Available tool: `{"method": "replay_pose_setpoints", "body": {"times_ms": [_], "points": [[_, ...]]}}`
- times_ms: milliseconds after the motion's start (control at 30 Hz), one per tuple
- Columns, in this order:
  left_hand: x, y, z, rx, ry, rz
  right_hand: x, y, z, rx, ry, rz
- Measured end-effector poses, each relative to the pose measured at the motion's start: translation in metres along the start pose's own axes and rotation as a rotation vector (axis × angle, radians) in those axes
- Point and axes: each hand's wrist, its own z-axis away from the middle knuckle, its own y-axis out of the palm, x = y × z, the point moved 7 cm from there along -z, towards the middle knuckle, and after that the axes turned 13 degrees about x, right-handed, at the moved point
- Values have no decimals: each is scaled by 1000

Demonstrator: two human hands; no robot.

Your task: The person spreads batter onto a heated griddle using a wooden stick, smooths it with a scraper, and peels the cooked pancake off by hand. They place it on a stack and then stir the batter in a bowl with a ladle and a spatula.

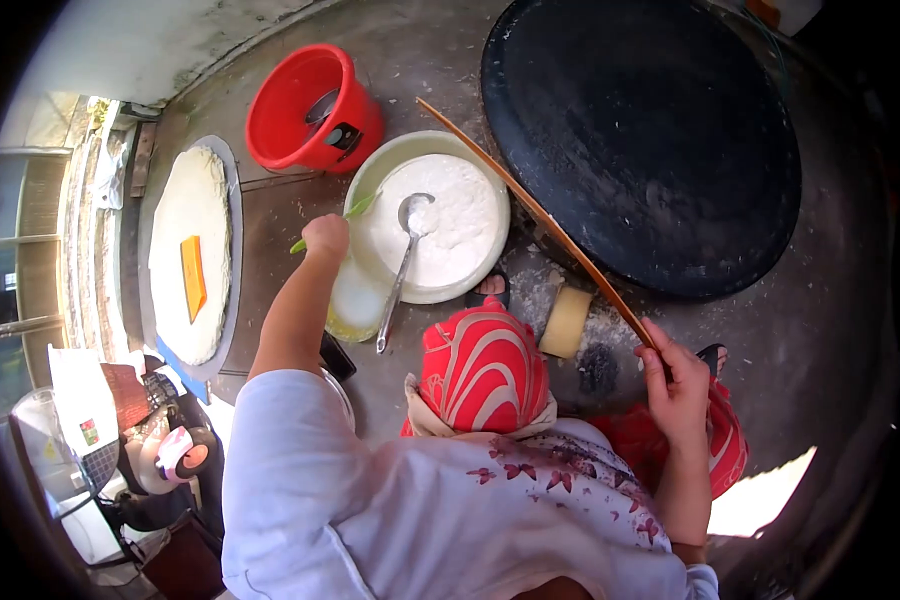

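My left hand is closed around a slim green-handled utensil, whose working end is hard to make out. Just below it sits a shallow bowl with a pale yellowish bottom. Beside them, a large pale basin holds a white floury mass, with a metal ladle resting in it. My right hand grips the near end of a long, thin wooden stick. That stick slants up and left, overlapping the edge of a big round black griddle.
A red bucket stands behind the basin. At left, a pale round flatbread carries an orange strip. A yellowish block lies amid spilled flour by my feet. Cluttered household items fill the lower left.
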Motion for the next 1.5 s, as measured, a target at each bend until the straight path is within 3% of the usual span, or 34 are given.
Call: {"method": "replay_pose_setpoints", "body": {"times_ms": [167,333,400,467,600,700,733,800,900,933,1000,1100,1133,1200,1333,1400,1433,1500], "points": [[-30,52,41,136,7,180,7,0,16,8,44,-96],[-67,54,101,226,22,257,14,-7,34,-27,2,-81],[-62,57,112,180,-4,305,12,-7,38,-42,-8,-103],[-38,52,116,-136,-215,359,15,-8,40,-33,-18,-86],[-6,72,98,-214,-118,513,18,-5,43,-8,-29,-50],[0,90,91,181,-49,1093,17,-1,42,-10,-37,-32],[-2,92,90,180,-47,1094,15,0,42,-12,-38,-30],[-10,107,89,170,6,1872,12,3,40,-8,-22,-44],[-14,114,92,63,82,2074,9,9,36,8,-18,4],[-16,122,91,72,72,2082,6,11,35,20,-14,10],[-5,155,89,-83,-239,2126,-3,16,32,21,34,2],[-5,221,66,9,-369,2143,-7,21,28,37,61,-37],[-5,236,61,18,-380,2147,-8,23,26,49,65,-31],[-26,270,58,445,-369,2118,-9,25,24,62,67,-13],[-35,292,60,542,-342,1958,-12,30,19,87,65,-14],[-27,289,55,530,-160,1496,-15,32,16,92,78,-53],[-27,277,65,534,-160,1497,-17,33,16,94,80,-50],[-15,243,90,252,-248,2156,-21,34,13,88,95,-78]]}}
